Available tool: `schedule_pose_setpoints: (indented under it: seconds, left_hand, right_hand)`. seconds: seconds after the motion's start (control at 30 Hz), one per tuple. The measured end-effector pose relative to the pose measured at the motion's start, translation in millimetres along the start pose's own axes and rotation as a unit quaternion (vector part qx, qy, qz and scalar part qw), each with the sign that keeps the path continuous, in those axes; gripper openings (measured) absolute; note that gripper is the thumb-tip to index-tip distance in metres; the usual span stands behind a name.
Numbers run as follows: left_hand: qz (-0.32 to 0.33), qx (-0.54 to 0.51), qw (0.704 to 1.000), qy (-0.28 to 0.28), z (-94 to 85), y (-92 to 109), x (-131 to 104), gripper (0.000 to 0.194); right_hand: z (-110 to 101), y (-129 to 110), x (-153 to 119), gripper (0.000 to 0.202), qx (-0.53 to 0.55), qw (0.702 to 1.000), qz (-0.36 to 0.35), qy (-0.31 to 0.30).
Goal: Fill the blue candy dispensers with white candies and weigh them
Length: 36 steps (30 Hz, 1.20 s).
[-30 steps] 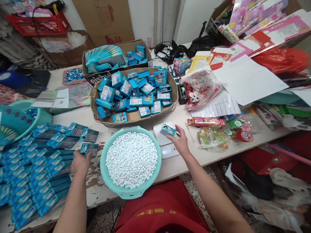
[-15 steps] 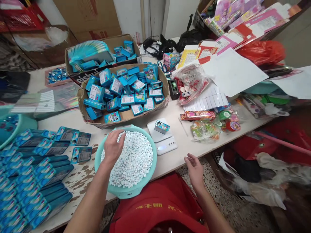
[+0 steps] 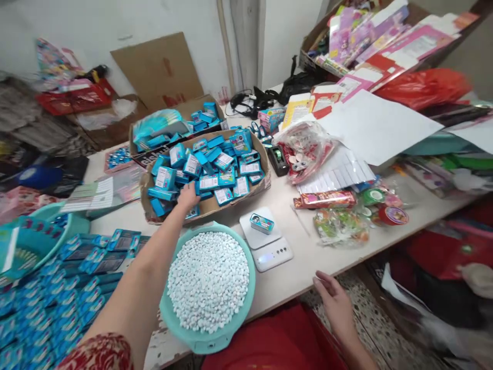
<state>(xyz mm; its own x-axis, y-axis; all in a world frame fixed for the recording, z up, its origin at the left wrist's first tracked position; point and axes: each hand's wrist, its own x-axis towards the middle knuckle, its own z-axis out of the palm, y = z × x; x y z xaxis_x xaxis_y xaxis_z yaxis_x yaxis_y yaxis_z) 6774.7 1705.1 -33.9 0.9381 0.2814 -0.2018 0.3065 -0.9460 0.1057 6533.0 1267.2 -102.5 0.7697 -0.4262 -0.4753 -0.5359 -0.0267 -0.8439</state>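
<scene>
My left hand (image 3: 188, 197) reaches into the near edge of a cardboard box (image 3: 213, 209) of small blue tins (image 3: 208, 182); its fingertips are among the tins, and whether they grip one is hidden. Over the table's front edge, my right hand (image 3: 334, 298) hangs with fingers apart, holding nothing. Below the box stands a turquoise basin (image 3: 252, 288) full of small white candies (image 3: 209, 280). One blue tin (image 3: 262, 223) lies on a white scale (image 3: 272, 255) to the basin's right.
Rows of blue tins (image 3: 57, 303) fill the table's left side, with a turquoise tub (image 3: 79, 226) behind. Right of the scale lie a red packet (image 3: 325, 199), bagged sweets (image 3: 339, 226) and white paper (image 3: 379, 126). A second box (image 3: 134, 139) of tins stands at the back.
My left hand has moved from over the basin forward to the box of tins. My right hand stays beyond the table edge. The camera view has shifted.
</scene>
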Motion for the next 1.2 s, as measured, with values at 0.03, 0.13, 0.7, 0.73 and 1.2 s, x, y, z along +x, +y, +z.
schedule_pose_setpoints:
  seconds: [0.03,0.13,0.7,0.73,1.2]
  left_hand:
    - [-0.004,0.008,1.000,-0.008,1.6,1.9,6.6,0.068]
    - [-0.003,0.047,0.999,-0.020,1.4,0.9,21.8,0.063]
    - [-0.015,0.134,0.989,-0.052,5.2,-11.9,1.2,0.036]
    - [-0.014,0.134,0.989,-0.056,2.9,-10.6,-0.1,0.037]
    - [-0.024,-0.577,0.816,0.020,-50.7,-28.3,-156.8,0.049]
  right_hand:
    - [-3.8,0.1,0.7,0.050,0.001,1.000,-0.005,0.000]
    - [-16.0,1.9,3.6,0.048,0.000,1.000,-0.006,0.009]
    - [-7.5,-11.1,8.6,0.049,-0.044,0.997,0.007,-0.063]
    - [-4.9,-13.0,7.0,0.050,-0.044,0.997,0.010,-0.069]
    - [73.3,-90.6,-64.4,0.036,0.079,0.974,-0.138,-0.161]
